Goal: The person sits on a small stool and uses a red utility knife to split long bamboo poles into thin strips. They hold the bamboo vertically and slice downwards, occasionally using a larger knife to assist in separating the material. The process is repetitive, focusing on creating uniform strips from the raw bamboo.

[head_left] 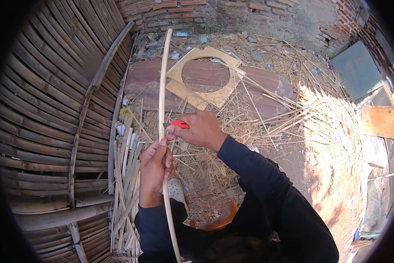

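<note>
A long, pale bamboo strip [162, 87] stands nearly upright across the view, bowing slightly, its lower end running down past my lap. My left hand [155, 162] is closed around the strip, thumb pressed against its face. Just above, my right hand [201, 128] grips a red-handled knife [180, 124]. Its dark blade lies against the strip close to my left thumb. Some of the blade is hidden by my fingers. A bit of dark material shows between the left fingers; I cannot make out what it is.
A slatted bamboo wall [52, 114] rises along the left, with cut strips [126, 175] piled beside it. Ahead, a board with a round hole [197, 94] lies on a reddish-brown panel [148, 83]. Shavings [249, 127] litter the ground. A brick wall [267, 22] stands behind.
</note>
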Available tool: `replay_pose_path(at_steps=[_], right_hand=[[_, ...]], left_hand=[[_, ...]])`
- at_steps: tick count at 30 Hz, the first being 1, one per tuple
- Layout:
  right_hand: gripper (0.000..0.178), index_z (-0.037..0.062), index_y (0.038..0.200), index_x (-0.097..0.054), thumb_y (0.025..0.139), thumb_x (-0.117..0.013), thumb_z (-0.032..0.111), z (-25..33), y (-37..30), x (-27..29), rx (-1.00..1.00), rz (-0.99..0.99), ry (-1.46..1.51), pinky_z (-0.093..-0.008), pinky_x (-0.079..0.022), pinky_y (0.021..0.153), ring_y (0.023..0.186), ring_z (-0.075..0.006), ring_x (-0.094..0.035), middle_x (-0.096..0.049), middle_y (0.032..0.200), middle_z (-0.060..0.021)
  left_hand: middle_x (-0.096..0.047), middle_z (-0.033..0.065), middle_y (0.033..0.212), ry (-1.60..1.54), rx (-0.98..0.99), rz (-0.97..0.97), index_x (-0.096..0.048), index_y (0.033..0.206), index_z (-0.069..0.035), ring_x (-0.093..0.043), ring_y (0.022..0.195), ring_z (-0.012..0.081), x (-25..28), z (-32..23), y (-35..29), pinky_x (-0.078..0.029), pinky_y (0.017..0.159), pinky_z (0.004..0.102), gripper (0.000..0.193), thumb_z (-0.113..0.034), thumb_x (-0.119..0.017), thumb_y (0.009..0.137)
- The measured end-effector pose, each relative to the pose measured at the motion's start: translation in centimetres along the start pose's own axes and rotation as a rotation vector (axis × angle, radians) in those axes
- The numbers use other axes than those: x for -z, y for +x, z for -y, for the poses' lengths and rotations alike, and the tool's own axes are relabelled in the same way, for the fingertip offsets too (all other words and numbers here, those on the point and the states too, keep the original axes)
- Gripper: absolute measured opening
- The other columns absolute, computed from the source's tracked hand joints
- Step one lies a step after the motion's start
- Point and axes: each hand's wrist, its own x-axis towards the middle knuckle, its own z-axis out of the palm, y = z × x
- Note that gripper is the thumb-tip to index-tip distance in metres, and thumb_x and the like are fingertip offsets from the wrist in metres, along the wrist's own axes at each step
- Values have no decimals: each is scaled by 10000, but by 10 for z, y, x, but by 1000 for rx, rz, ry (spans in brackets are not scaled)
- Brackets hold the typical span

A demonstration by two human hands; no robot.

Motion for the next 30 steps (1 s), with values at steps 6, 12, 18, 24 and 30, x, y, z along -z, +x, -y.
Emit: replay_pose_path(at_steps=[6, 12, 18, 24, 30], right_hand=[[651, 92, 619, -633, 831, -479, 688, 6, -8, -7, 25, 55, -53, -415, -463, 487, 499, -316, -602, -582, 528, -133], [647, 95, 620, -629, 824, -488, 693, -7, -24, -4, -3, 104, -80, -408, -444, 467, 503, -318, -602, -587, 534, -123], [638, 89, 638, -626, 824, -495, 684, -9, -37, -12, -39, 157, -51, -417, -436, 470, 487, -316, -587, -576, 524, -117], [596, 72, 639, -586, 829, -539, 635, -6, -41, 5, -38, 45, 33, -403, -414, 471, 501, -319, -571, -526, 517, -119], [557, 79, 649, -581, 814, -569, 611, -10, -38, 16, 117, -29, 77, -396, -417, 468, 508, -307, -574, -532, 546, -107]], left_hand=[[-393, -17, 534, 66, 42, -8, -541, 1145, 7, -307, 365, 53, 10, 12, -5, -260, 349, 202, 287, -205, -404, 1009], [-394, -25, 545, 84, 51, -8, -546, 1154, 14, -307, 366, 41, 10, 17, -14, -261, 346, 188, 300, -211, -409, 1011], [-401, -29, 548, 86, -5, 17, -544, 1178, 12, -304, 371, 20, 3, 9, -31, -250, 345, 169, 321, -238, -435, 1008], [-391, -40, 551, 138, 38, -24, -537, 1173, 16, -282, 356, 23, -8, 2, -22, -233, 340, 173, 315, -221, -409, 1011], [-404, -39, 555, 153, 88, 56, -560, 1170, -28, -328, 391, 35, -4, 18, -16, -261, 367, 196, 316, -259, -410, 1015]])
